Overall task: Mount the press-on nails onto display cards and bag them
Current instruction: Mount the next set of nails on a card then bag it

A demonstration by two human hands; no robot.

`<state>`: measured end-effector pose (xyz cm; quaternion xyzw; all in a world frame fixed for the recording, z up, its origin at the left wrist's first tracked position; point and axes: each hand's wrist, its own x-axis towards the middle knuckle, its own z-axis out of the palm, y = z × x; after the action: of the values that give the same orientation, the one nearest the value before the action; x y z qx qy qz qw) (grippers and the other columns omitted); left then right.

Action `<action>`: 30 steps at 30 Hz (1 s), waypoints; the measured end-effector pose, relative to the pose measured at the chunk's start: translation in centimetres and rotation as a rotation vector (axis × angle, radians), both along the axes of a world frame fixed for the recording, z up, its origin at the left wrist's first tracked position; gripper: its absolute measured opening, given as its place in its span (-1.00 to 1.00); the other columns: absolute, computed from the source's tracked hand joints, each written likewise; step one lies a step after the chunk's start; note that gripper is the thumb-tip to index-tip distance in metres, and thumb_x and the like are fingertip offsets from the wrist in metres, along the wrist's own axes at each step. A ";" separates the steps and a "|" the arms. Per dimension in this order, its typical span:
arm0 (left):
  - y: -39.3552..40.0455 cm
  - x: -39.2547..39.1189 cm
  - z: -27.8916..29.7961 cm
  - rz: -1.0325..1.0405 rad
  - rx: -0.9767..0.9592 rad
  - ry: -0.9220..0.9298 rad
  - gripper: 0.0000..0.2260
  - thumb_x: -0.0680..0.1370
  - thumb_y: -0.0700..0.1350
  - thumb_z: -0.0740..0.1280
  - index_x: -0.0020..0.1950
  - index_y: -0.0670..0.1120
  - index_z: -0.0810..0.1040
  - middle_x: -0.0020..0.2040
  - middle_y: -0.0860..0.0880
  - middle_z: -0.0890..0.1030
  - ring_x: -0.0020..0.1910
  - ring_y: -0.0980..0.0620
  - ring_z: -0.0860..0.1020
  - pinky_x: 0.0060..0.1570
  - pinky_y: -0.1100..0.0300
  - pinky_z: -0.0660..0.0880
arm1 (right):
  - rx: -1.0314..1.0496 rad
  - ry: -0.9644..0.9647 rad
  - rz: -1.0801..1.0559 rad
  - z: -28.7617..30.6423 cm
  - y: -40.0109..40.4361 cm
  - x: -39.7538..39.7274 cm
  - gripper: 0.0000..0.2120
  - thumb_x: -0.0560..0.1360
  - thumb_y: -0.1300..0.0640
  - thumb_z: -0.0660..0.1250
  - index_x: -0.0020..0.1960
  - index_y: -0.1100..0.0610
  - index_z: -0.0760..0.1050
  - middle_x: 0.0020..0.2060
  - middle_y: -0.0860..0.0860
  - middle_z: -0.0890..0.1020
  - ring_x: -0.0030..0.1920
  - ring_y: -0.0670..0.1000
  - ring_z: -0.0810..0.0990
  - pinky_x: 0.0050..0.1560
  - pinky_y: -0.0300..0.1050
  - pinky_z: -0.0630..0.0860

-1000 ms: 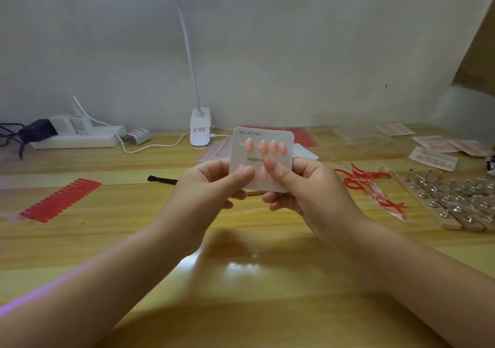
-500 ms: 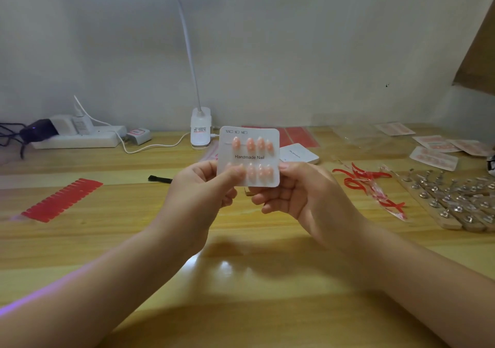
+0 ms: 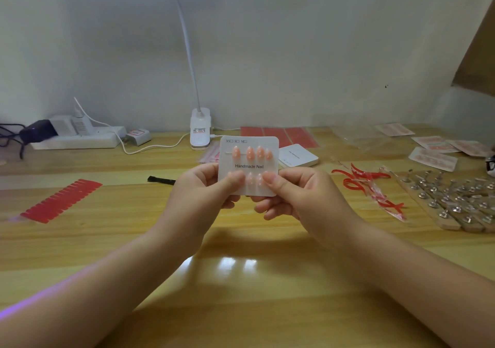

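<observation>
Over the wooden counter (image 3: 241,280), both hands pinch one display card (image 3: 249,165) of peach press-on nails (image 3: 250,153): left hand (image 3: 198,200) and right hand (image 3: 300,197) each grip with thumb in front.

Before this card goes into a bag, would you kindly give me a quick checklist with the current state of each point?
1. Display card held by left hand and right hand: ok.
2. Top row, four nails seated: ok.
3. Bottom row complete: cannot tell, thumbs cover part.
4. Printed side facing up: ok.
5. Clear bags within reach at right rear: ok.
6. A bag opened and ready: not ok.
</observation>
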<state>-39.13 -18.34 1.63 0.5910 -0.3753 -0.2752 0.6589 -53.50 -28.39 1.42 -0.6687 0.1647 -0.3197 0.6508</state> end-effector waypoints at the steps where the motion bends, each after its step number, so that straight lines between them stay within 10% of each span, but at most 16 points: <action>1: -0.1 0.1 -0.1 0.017 0.002 -0.022 -0.95 0.49 -0.17 0.42 -0.08 -0.05 0.67 -0.31 0.02 0.66 -0.38 0.17 0.54 -0.35 0.32 0.48 | -0.024 0.009 -0.005 0.0 0.0 0.0 -0.82 0.57 0.18 0.29 -0.06 0.23 0.62 -0.32 0.13 0.68 -0.30 0.05 0.68 -0.30 -0.20 0.60; 9: -0.5 0.6 -1.0 0.108 -0.004 -0.077 -0.89 0.51 -0.18 0.40 -0.12 0.02 0.67 -0.27 0.03 0.68 -0.36 0.19 0.54 -0.34 0.36 0.50 | -0.089 0.070 -0.008 -0.9 0.2 0.4 -0.49 0.49 -0.16 0.19 -0.04 0.30 0.60 -0.24 0.17 0.70 -0.30 0.06 0.67 -0.30 -0.14 0.61; 13: -0.7 1.7 -1.3 0.194 0.001 -0.020 -0.84 0.52 -0.14 0.38 0.09 0.00 0.58 -0.25 0.07 0.69 -0.34 0.23 0.57 -0.29 0.31 0.48 | -0.668 0.318 -0.239 -1.4 -0.9 -0.5 -0.30 0.53 -0.37 -0.06 -0.13 0.16 0.61 -0.34 -0.01 0.64 -0.32 -0.05 0.59 -0.23 -0.07 0.52; 17: -0.8 2.4 -1.9 0.247 0.016 -0.009 -0.76 0.53 -0.10 0.39 0.18 0.01 0.50 -0.18 0.07 0.71 -0.30 0.22 0.61 -0.25 0.27 0.49 | -1.025 0.584 -0.325 -2.3 -1.9 -0.7 -0.54 0.61 -0.18 0.05 -0.31 0.06 0.43 -0.37 -0.10 0.48 -0.22 -0.03 0.43 -0.18 -0.05 0.39; 25: -0.5 1.7 -2.4 0.231 0.069 -0.189 -0.70 0.50 -0.06 0.42 0.18 0.10 0.42 -0.22 0.16 0.69 -0.30 0.28 0.61 -0.24 0.28 0.44 | -0.968 0.707 -0.264 -2.9 -2.8 -0.1 -0.65 0.60 -0.08 0.15 0.26 0.05 0.53 0.19 -0.08 0.53 0.23 -0.03 0.39 0.25 -0.11 0.30; 30: -0.4 1.0 -2.6 0.135 0.073 -0.263 -0.71 0.52 -0.09 0.40 0.18 0.10 0.41 -0.19 0.11 0.70 -0.31 0.24 0.61 -0.26 0.34 0.44 | -0.404 0.281 -0.251 -2.2 -2.4 -0.2 -0.74 0.53 -0.13 0.31 -0.12 0.05 0.61 -0.35 -0.10 0.59 -0.35 -0.21 0.50 -0.29 -0.31 0.40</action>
<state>-38.17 -18.76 -0.97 0.6695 -0.4074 -0.1638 0.5991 -53.67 -30.75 -0.73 -0.7970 0.2677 -0.3283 0.4306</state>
